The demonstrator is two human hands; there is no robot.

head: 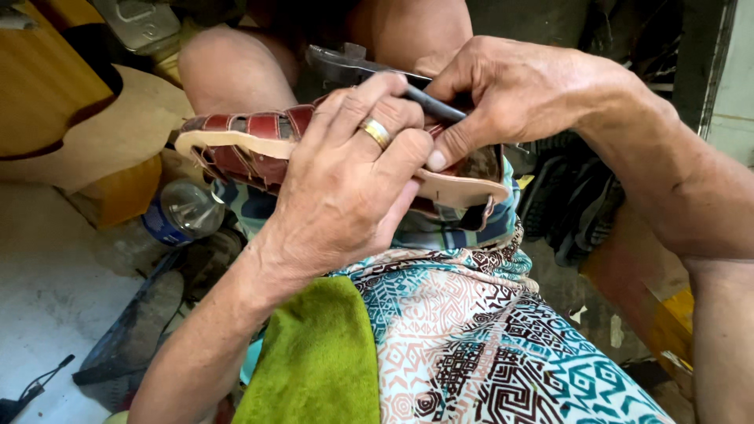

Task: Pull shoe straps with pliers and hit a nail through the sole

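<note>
While our left hand [345,184] clamps the dark-red strapped leather sandal [259,149] on our lap, our right hand [510,94] — at two o'clock — pinches a dark metal tool [369,71]; the sandal looks light, floppy — best held by its tan sole.

A small shoe-repair workshop, worked from the lap: a pile of dark footwear [577,200] at 3 o'clock, wooden offcuts [102,126] at 10 o'clock, tools on a dusty concrete floor [47,306] at 8 o'clock.
</note>
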